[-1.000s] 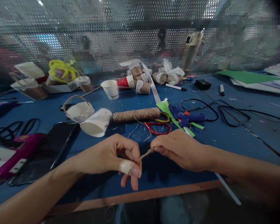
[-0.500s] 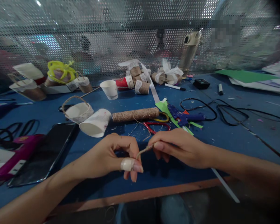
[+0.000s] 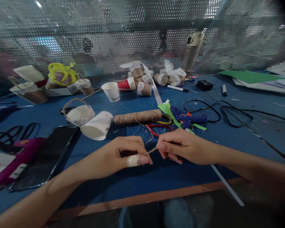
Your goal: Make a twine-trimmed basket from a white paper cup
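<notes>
Twisted twine [image 3: 151, 151] pinched from both sides

From the pinching left hand [image 3: 113, 158], its exposed length is slanted up and rightward into the right hand's [image 3: 188, 146] fingertip pinch.

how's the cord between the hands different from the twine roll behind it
The cord is thin; the twine roll is much thicker. The cord is pinched by the left hand and right hand, while the twine roll lies on the table. Both are brown.
</notes>
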The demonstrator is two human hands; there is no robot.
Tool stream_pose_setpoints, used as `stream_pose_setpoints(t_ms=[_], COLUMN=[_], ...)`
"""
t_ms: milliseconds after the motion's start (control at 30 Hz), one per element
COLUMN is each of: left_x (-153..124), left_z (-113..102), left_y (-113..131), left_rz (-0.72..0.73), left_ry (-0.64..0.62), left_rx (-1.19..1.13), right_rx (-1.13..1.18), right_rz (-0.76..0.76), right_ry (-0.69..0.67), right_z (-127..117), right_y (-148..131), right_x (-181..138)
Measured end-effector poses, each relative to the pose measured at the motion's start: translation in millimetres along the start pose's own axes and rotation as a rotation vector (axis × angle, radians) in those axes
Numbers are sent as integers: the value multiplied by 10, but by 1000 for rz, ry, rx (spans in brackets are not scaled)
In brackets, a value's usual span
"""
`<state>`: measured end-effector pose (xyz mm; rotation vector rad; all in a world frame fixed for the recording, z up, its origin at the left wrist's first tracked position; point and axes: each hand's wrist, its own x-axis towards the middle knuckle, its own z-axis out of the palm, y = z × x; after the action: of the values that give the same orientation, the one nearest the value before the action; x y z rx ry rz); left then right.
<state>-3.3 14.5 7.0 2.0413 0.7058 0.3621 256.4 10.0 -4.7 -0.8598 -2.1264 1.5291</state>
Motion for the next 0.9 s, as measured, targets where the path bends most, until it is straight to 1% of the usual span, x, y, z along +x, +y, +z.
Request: stream_pose_setpoints(t_ms=[67,200,267,333,400,567,667,767,900], left_x=[-11,-39,-49,-51,-47,-44,-57,-70,-81], left_z=[11,57,83,97,91,30,16,17,16], left_y=[2,20,24,26,32,84,94,75,47], left_rz=[-7,4,16,15,-19,-217,-221,-219,-235], left_ry=[18,94,83,58,62,96,95,84,30], left_rx=[36,159,175,145,109,-45,-154,-210,-343], right_rx=[-45,-136,-189,-201,-132,153,288,390,508], right_rz=[-35,-79,-110,-124,-100,2,29,44,57], right_ry=[-11,-25,-21,-28,-25,24,-32,-82,-165], right_z=[8,36,58,76,79,25,1,-4,1], right_y=[-3,6,9,7,6,13,12,12,25], right_x=[1,22,34,41,41,15,-3,-8,6])
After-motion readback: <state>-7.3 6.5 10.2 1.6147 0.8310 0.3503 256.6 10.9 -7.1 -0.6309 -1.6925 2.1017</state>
